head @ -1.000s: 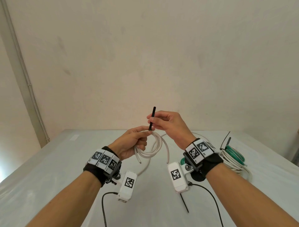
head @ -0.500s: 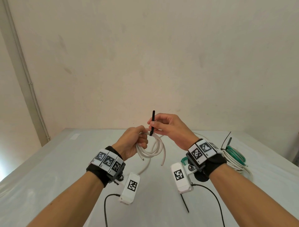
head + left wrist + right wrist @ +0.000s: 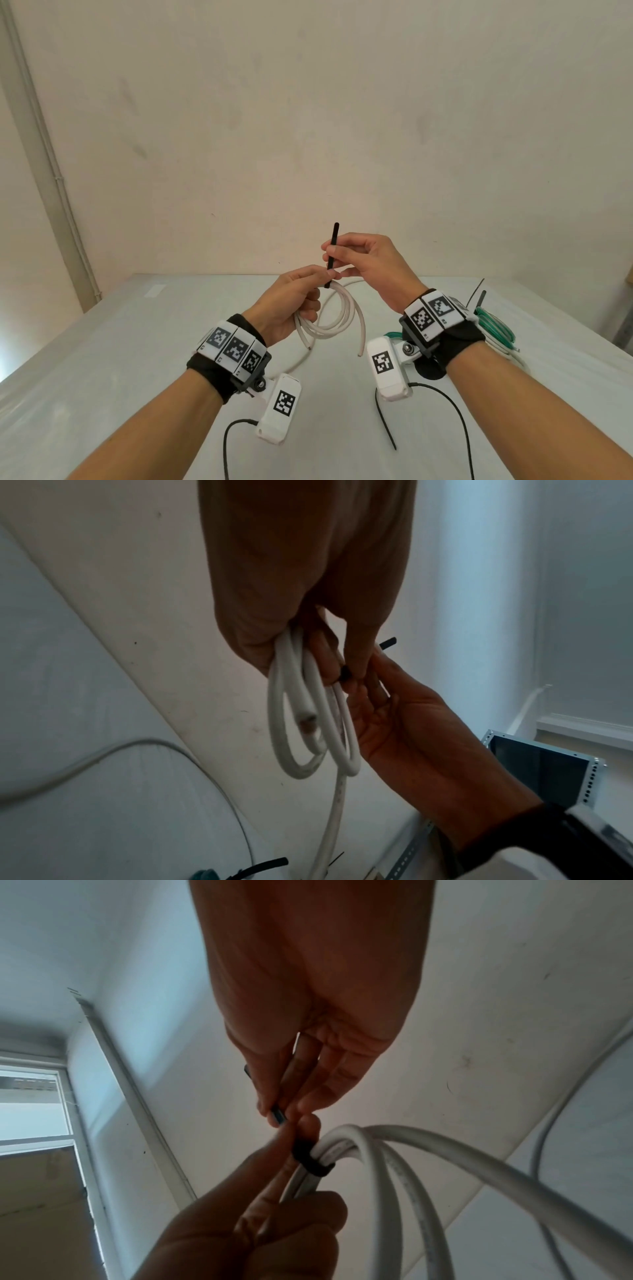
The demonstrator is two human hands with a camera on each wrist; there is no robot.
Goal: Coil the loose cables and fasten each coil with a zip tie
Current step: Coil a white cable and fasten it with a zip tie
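Two hands (image 3: 342, 274), one white coil (image 3: 334, 318)

Black zip tie (image 3: 310, 1161) around white cable coil (image 3: 394, 1153), pinched by right hand (image 3: 308, 1010) fingers (image 3: 270, 1096).

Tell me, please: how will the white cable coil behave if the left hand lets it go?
The white cable coil looks springy: its cut ends stick out, so the loops may spread. The black zip tie already wraps the strands, which probably limits this. Held by the left hand alone, it seems light.
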